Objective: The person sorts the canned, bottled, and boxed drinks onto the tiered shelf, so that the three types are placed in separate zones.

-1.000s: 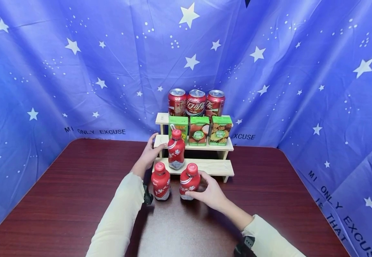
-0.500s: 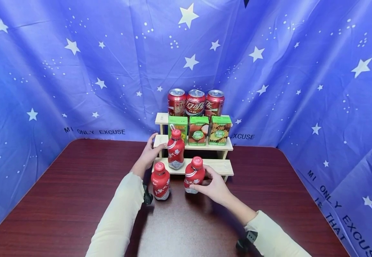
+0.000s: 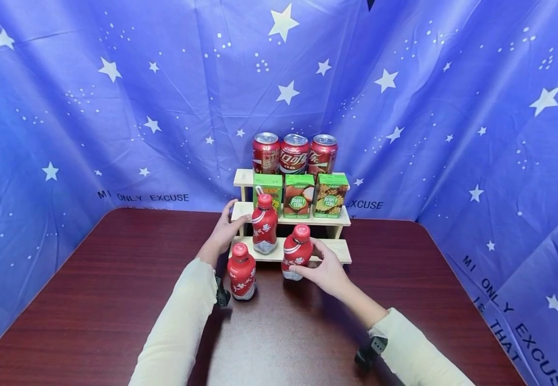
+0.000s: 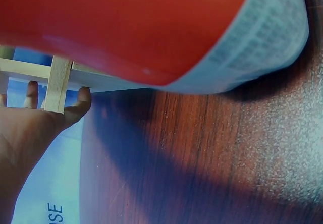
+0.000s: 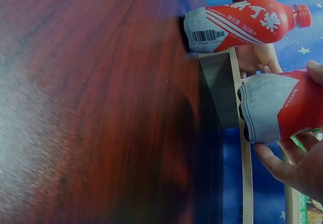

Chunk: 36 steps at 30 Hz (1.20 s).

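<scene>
My right hand (image 3: pixel 329 271) grips a red drink bottle (image 3: pixel 297 252) with a grey-white base, thumb in front. The bottle is off the table, before the lowest step of the wooden step rack (image 3: pixel 336 251). At the rack's left side my left hand (image 3: pixel 220 234) holds the middle step's end; in the left wrist view its thumb and fingers lie either side of a wooden post (image 4: pixel 59 85). A second red bottle (image 3: pixel 264 230) stands on the lowest step at left. A third red bottle (image 3: pixel 242 276) stands on the table beside my left wrist.
Three juice cartons (image 3: pixel 299 198) line the middle step, the left one partly behind a bottle. Three red cola cans (image 3: pixel 294 155) stand on the top step. A blue star-patterned curtain (image 3: pixel 163 80) hangs behind the dark red wooden table (image 3: pixel 114 300).
My right hand has lifted its bottle from the table and carried it forward and to the right, toward the rack's lowest step. The left hand has stayed on the rack.
</scene>
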Each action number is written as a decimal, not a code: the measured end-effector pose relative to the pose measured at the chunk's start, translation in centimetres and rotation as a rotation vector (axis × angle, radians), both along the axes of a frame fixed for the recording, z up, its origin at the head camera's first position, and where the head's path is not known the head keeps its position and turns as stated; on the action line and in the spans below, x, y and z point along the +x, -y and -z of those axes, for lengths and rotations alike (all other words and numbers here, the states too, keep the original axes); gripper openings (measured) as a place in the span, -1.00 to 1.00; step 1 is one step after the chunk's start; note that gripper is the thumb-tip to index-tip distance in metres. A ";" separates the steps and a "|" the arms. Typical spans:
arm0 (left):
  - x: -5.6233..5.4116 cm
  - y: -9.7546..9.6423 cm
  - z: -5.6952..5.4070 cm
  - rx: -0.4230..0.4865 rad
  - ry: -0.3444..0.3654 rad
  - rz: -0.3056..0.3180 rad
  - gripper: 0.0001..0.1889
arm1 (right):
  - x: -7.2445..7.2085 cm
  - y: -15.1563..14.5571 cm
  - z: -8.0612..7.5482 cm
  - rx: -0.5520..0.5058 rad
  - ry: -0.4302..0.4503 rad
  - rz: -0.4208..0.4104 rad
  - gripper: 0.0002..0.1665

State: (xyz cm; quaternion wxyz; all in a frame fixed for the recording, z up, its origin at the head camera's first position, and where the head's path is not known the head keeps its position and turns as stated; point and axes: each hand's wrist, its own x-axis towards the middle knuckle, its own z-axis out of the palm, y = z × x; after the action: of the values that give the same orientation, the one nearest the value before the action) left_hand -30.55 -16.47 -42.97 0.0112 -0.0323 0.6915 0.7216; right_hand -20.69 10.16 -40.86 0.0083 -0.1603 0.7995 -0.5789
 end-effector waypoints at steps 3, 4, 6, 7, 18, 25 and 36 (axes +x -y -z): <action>0.1 0.0 -0.4 0.017 0.021 0.004 -0.23 | -0.4 0.0 -0.2 0.003 -0.011 0.008 -0.17; 0.3 0.0 -0.6 0.011 0.023 0.009 -0.23 | -0.6 -0.1 -0.3 0.003 -0.020 0.011 -0.18; 0.7 -0.1 -1.2 0.002 0.019 0.016 -0.23 | -0.9 -0.1 -0.4 0.005 -0.025 0.016 -0.18; 0.9 -0.2 -1.4 0.000 0.016 0.018 -0.23 | -1.0 -0.1 -0.5 0.004 -0.025 0.018 -0.18; 1.6 -0.3 -2.1 0.008 0.003 0.022 -0.24 | -2.4 -0.2 -1.1 -0.018 -0.037 0.068 -0.20; 1.6 -0.3 -2.1 0.013 0.016 0.022 -0.24 | -3.4 0.0 -1.2 0.001 -0.035 0.100 -0.20; 1.6 -0.3 -2.2 -0.027 0.033 0.009 -0.24 | -4.6 0.6 -1.1 0.042 -0.020 0.168 -0.22</action>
State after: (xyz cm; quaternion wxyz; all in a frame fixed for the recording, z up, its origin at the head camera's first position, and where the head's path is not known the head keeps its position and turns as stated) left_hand -28.91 -16.13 -40.80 0.0254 -0.0414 0.7010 0.7115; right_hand -25.28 9.57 -39.79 -0.0446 -0.0982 0.8222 -0.5589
